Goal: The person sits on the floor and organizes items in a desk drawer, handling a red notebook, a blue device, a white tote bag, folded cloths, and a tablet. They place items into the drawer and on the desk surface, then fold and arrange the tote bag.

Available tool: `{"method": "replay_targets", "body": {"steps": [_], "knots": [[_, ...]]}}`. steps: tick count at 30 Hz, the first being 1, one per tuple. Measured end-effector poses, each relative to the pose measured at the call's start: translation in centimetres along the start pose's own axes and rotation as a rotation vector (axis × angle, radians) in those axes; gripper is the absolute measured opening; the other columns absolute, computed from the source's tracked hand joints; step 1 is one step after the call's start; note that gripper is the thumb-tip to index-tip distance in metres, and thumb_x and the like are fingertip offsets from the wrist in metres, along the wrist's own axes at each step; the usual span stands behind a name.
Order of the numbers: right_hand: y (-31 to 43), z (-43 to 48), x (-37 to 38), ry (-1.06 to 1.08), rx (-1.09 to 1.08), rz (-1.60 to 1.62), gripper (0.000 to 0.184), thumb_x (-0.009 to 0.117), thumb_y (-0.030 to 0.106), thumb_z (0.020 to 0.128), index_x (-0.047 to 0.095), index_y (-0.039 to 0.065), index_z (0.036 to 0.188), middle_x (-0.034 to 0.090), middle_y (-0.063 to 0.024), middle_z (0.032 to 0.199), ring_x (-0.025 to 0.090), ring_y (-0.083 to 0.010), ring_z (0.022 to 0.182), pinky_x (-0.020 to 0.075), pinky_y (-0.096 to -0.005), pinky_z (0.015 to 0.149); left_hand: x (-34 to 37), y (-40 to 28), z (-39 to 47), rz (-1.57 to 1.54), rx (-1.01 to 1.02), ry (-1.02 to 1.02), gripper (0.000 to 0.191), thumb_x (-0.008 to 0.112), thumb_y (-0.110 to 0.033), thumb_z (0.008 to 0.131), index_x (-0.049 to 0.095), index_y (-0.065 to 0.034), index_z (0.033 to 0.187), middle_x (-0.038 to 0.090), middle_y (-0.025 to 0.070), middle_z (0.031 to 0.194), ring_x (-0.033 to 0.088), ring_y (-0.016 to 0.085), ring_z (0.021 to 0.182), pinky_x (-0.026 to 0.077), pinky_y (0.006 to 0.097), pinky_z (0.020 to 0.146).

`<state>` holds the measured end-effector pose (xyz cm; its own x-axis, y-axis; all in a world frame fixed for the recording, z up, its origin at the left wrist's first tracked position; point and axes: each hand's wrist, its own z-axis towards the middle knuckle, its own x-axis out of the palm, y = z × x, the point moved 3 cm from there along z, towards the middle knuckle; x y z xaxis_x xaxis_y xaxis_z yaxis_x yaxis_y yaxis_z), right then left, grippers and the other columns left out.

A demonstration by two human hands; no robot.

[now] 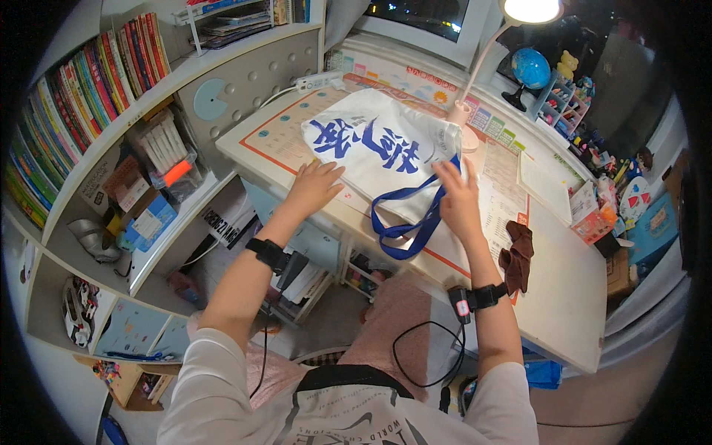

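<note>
A white cloth tote bag [367,133] with dark blue brush-style characters lies flat on the desk before me. Its blue straps [409,239] loop towards me over the desk's front edge. My left hand [316,188], palm down with fingers spread, is at the bag's near left edge; contact with the cloth is hard to tell. At the opposite end, my right hand [459,194] is beside the strap base, fingers apart at the bag's right edge. Neither hand shows anything gripped. Black bands with small devices and cables circle both wrists.
The desk [562,278] also bears a brown cloth scrunchie [516,256], a lit pink lamp [460,114], a white power strip [319,82] and an open notebook [544,186]. A globe [530,68] stands on the windowsill. Bookshelves [83,105] curve around the left.
</note>
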<state>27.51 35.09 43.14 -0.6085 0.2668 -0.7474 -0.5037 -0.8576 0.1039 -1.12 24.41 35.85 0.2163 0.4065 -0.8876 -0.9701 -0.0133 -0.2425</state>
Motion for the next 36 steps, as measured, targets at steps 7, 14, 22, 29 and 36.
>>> {"method": "replay_targets", "body": {"steps": [7, 14, 22, 29, 36], "knots": [[-4.7, 2.1, 2.7, 0.489, 0.146, -0.415, 0.043, 0.062, 0.008, 0.072, 0.065, 0.021, 0.112, 0.056, -0.0030, 0.125, 0.028, -0.0327, 0.135, 0.0192, -0.0623, 0.107, -0.2, -0.8, 2.2, 0.190, 0.222, -0.132, 0.013, 0.056, -0.011, 0.076, 0.062, -0.0031, 0.085, 0.060, 0.0100, 0.091, 0.056, 0.028, 0.097, 0.047, 0.0367, 0.083], [-12.1, 1.2, 0.6, 0.389, 0.642, -0.275, 0.023, 0.054, 0.014, 0.075, 0.071, 0.007, 0.090, 0.066, -0.0206, 0.095, 0.061, -0.0372, 0.096, 0.0466, -0.0475, 0.085, -0.6, -1.3, 2.6, 0.187, 0.221, -0.202, 0.002, 0.058, -0.008, 0.073, 0.058, -0.0065, 0.073, 0.057, 0.0081, 0.078, 0.058, 0.026, 0.081, 0.048, 0.0368, 0.070], [-7.7, 2.2, 7.7, 0.616, 0.267, 0.106, 0.049, 0.054, 0.040, 0.084, 0.059, -0.005, 0.103, 0.060, -0.0317, 0.099, 0.058, -0.0432, 0.096, 0.0453, -0.0436, 0.085, -2.2, 1.6, -1.0, 0.284, 0.019, -0.218, 0.006, 0.058, -0.010, 0.074, 0.059, -0.0069, 0.078, 0.058, 0.0066, 0.079, 0.059, 0.026, 0.080, 0.048, 0.0381, 0.072], [-6.1, 3.5, 13.8, 0.493, -0.096, -0.232, 0.039, 0.047, 0.032, 0.088, 0.053, -0.003, 0.105, 0.056, -0.0255, 0.101, 0.052, -0.0429, 0.096, 0.0431, -0.0512, 0.084, -4.8, 7.6, -8.9, 0.189, -0.141, -0.389, 0.033, 0.061, -0.021, 0.083, 0.058, -0.0075, 0.113, 0.054, 0.0156, 0.123, 0.045, 0.033, 0.122, 0.039, 0.0419, 0.100], [13.1, 6.2, 8.4, 0.204, -0.342, -0.236, 0.033, 0.059, 0.014, 0.081, 0.062, 0.008, 0.114, 0.045, -0.0145, 0.135, 0.037, -0.0370, 0.127, 0.0339, -0.0484, 0.103, -0.8, 17.9, -22.5, -0.139, -0.526, -0.231, 0.036, 0.062, -0.024, 0.084, 0.059, -0.0036, 0.114, 0.057, 0.0180, 0.119, 0.053, 0.036, 0.111, 0.043, 0.0411, 0.094]]}}
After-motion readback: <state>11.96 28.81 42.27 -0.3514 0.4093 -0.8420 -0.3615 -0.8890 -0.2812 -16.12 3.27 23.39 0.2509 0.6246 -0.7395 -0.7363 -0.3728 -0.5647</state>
